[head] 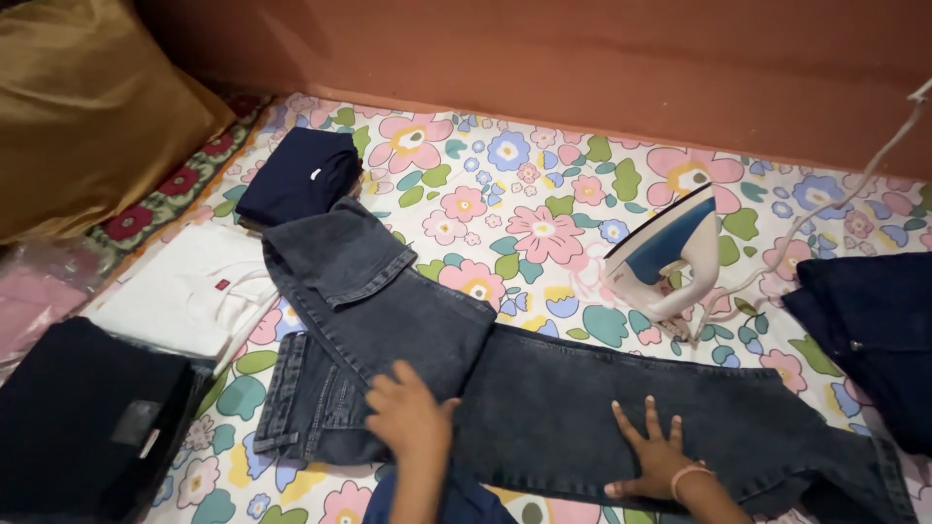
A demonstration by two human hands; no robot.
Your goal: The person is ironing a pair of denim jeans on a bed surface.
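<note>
Both hands press flat and open on the dark jeans (582,408), left hand (408,417) at the folded leg, right hand (655,456) on the leg running rightward.

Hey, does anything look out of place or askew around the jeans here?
Mostly tidy. The jeans lie half folded, one leg flipped back crookedly over the waist. The iron stands upright directly on the floral sheet, cord trailing.

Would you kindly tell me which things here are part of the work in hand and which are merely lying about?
In hand:
- grey jeans, pressed flat by the left hand and right hand
- iron, standing upright beside them

Lying about:
- folded navy garment
- white garment
- dark folded stack
- gold cushion
</note>
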